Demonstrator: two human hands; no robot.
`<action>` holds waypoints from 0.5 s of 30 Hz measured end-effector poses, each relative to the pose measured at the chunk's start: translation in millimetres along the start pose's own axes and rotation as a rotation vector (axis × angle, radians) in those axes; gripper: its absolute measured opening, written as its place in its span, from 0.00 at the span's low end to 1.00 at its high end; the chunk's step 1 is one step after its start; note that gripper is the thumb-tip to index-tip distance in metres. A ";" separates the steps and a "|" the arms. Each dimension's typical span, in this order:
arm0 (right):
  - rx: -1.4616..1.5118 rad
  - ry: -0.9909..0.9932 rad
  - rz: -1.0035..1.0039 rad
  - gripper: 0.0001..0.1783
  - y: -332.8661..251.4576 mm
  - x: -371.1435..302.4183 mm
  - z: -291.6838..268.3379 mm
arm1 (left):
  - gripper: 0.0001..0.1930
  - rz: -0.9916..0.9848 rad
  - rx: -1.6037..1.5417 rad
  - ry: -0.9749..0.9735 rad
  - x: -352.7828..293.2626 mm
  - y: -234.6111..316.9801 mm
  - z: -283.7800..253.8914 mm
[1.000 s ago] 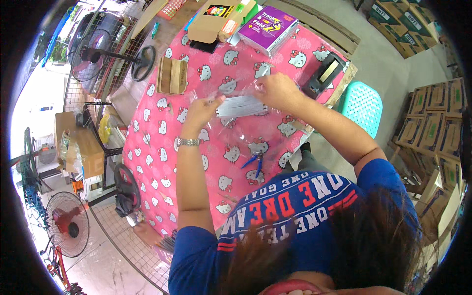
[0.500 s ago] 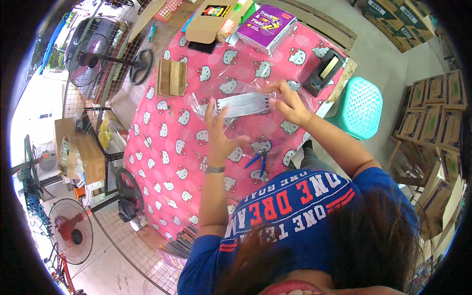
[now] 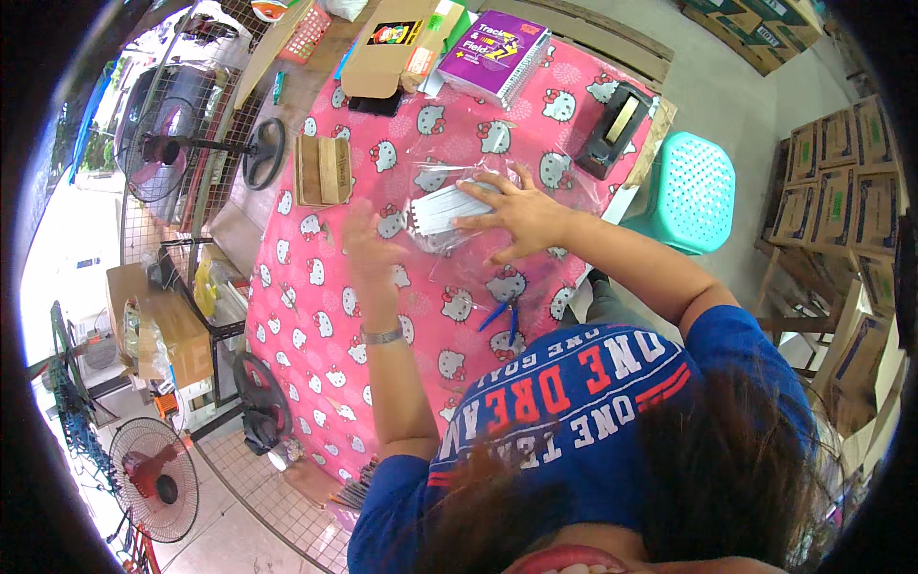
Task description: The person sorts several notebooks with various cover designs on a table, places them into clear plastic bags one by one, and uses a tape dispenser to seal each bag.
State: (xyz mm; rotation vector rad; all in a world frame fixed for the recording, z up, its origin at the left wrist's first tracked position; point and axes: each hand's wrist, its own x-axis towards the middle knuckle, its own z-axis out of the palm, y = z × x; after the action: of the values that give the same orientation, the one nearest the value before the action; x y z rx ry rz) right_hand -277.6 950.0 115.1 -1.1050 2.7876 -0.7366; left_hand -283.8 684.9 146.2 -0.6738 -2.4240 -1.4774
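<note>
On the table lies a bundle of thin white strips (image 3: 437, 211) with small dark marks at its near-left end. Clear plastic film (image 3: 449, 170) surrounds it, glossy and crumpled. My right hand (image 3: 521, 218) rests over the bundle's right part, fingers spread and covering that end. Left of the bundle, apart from it, my left hand (image 3: 371, 247) is lifted, slightly blurred, with thumb away from the fingers and nothing seen in it. Blue-handled pliers (image 3: 501, 314) lie nearer to me.
Pink cartoon-patterned cover (image 3: 325, 354) spans the table. Around it are brown cardboard pieces (image 3: 323, 172), a black tape dispenser (image 3: 615, 132), a purple spiral book (image 3: 495, 55) and an open carton (image 3: 397, 48). Right of the table stands a turquoise stool (image 3: 695, 191); fans (image 3: 153, 474) stand left.
My left hand has moved left, away from the bundle. My right hand has come down and leftward onto it, its fingers now spread over the strips. The view has shifted slightly.
</note>
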 end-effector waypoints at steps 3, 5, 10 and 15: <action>-0.014 -0.036 -0.005 0.40 -4.6 4.5 -3.6 | 0.21 -0.388 -0.097 0.096 -14.0 -42.4 -3.6; -0.028 -0.040 -0.016 0.41 -3.8 7.4 -8.3 | 0.26 -0.157 0.110 -0.021 -17.6 -36.7 25.7; 0.028 0.022 0.009 0.36 5.2 7.5 -1.4 | 0.33 0.153 0.456 -0.146 -4.4 -15.6 56.8; 0.785 1.012 0.572 0.17 64.8 -38.5 14.0 | 0.32 -0.057 0.356 -0.281 -10.9 -6.2 62.6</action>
State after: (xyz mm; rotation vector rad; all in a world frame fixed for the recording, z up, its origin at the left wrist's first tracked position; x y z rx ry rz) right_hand -287.0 1010.4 68.9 0.3087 2.5838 -2.4289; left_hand -274.5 734.9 107.5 -0.7767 -2.8386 -0.9788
